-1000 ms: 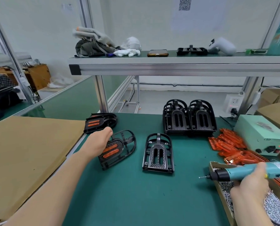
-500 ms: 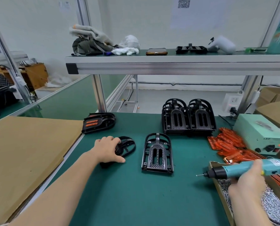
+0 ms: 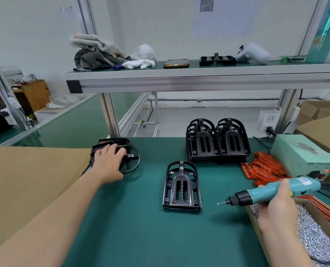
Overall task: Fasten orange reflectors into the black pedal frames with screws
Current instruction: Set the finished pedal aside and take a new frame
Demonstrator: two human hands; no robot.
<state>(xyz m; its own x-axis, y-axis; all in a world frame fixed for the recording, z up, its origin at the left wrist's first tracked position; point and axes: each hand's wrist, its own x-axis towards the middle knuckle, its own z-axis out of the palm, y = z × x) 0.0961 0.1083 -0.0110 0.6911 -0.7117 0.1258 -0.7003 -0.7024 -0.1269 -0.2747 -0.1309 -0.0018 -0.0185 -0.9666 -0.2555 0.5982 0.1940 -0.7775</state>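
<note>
Green matting point(image 3: 133, 228) covers the bench, smooth and matt, with brown cardboard point(image 3: 25, 180) laid along its left edge. At the far left corner the left hand point(image 3: 107, 162) is curled over a black wire-ribbed pedal frame point(image 3: 132, 162), which is gripped from above against a low pile of finished frames point(image 3: 102, 143) showing a sliver of orange; finer detail is lost to motion blur. Half a second earlier the same frame was held nearer, on the open mat left of centre. An empty pedal frame point(image 3: 181, 186), arched at the top with a textured, twin-slotted tread, lies flat at the centre, well apart from both hands. A teal electric screwdriver point(image 3: 272, 191) is grasped in the right hand point(image 3: 277, 207), its bit pointed left above the mat. Glossy orange reflectors point(image 3: 264, 168) are heaped beside two stacks of bare frames point(image 3: 218, 140), and silvery screws point(image 3: 314, 237) fill a cardboard box point(image 3: 253, 216) under the right wrist.
</note>
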